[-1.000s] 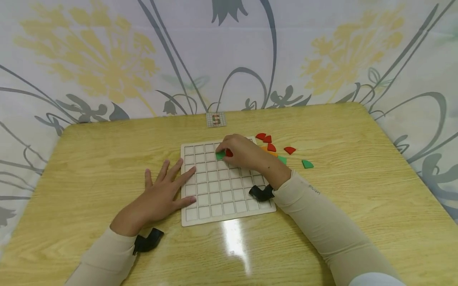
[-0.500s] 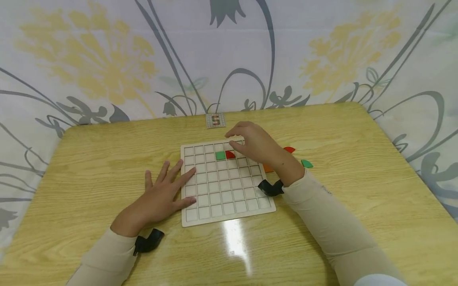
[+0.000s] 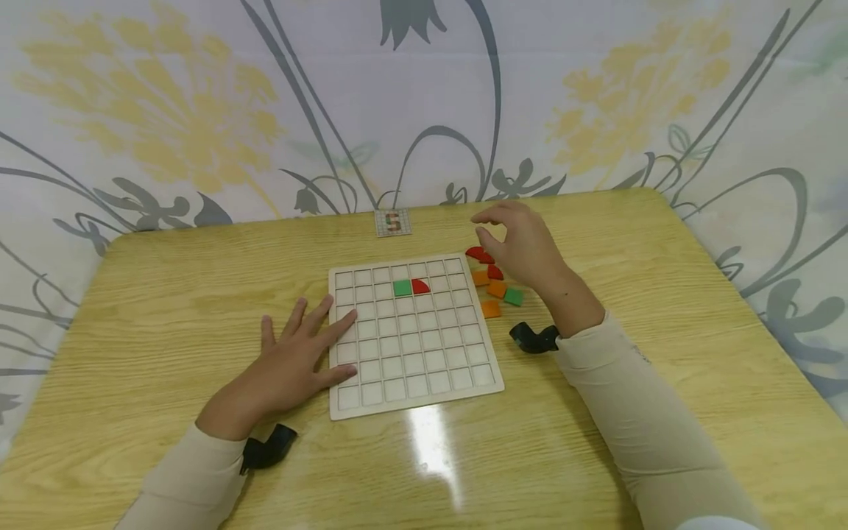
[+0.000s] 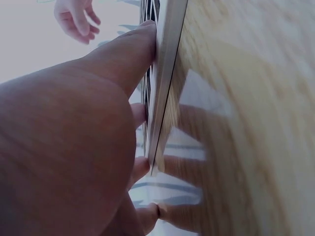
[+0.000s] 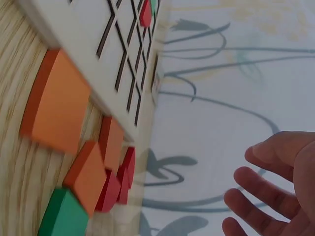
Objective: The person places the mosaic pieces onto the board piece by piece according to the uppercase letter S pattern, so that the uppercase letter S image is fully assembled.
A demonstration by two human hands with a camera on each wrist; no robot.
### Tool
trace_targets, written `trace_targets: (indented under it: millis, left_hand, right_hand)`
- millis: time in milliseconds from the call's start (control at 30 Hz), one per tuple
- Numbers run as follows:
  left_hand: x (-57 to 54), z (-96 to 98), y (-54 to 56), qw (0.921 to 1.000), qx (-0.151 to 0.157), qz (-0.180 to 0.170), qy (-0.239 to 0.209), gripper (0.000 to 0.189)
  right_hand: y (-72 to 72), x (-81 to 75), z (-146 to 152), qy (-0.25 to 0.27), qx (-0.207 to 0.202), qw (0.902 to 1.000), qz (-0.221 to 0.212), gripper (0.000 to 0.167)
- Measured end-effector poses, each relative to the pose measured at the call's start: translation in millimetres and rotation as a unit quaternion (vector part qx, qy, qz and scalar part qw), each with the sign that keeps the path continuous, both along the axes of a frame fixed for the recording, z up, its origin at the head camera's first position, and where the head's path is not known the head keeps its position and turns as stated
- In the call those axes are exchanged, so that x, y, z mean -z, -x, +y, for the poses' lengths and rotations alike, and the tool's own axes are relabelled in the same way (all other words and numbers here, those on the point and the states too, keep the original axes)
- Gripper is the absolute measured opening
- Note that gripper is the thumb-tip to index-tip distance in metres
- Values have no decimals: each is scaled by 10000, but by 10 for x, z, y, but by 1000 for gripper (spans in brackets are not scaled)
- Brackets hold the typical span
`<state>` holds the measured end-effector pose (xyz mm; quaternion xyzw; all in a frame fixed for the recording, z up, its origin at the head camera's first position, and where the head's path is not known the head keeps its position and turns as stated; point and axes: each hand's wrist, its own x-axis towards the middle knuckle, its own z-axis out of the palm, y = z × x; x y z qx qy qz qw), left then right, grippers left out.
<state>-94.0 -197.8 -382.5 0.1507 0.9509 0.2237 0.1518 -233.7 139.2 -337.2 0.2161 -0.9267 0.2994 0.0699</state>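
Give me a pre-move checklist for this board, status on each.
1. Board steadied: ok, left hand rests on its left edge.
2. Right hand free: ok, no piece visible in it.
3. Green square and red quarter-round placed: ok, in neighbouring cells.
4. Loose pieces spread out: not ok, several crowd together off the board's right edge.
5. Printed card unobstructed: ok, beyond the board's far edge.
6. Card's pattern readable cell by cell: cannot tell, too small.

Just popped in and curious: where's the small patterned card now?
In the head view, the patterned card lies near the far edge of the table, beyond the grid board and left of the right hand.
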Motion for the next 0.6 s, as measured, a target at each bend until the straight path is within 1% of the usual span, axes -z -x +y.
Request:
trace_targets:
  millis: [100,200,333,433,500,600]
  left_hand:
    - [2,8,-1,10000,-14,5,4,77]
    - [0,-1,-2,10000,-36,18,-4,77]
    - [8,-2,-1,10000,-30,-13,-22,77]
    - [14,-3,1,10000,-12,-10,14,77]
    - [15,-3,4,10000,-5,-1,20,77]
    - [14,-3,6,10000,12,1,18,77]
  right_hand:
    - [32,26,77,-86,127,9998,-125,25]
    - [70,64,110,-166,159,9995,-236,26]
    - [121,147,137,-336,147,9974,-619,30]
    - [141,210,146,-437,75,9946,-941,34]
    - [145,236,147,-463,-1,9932,-1068,34]
    - [151,274,150,-560,-146,9917,-1146,35]
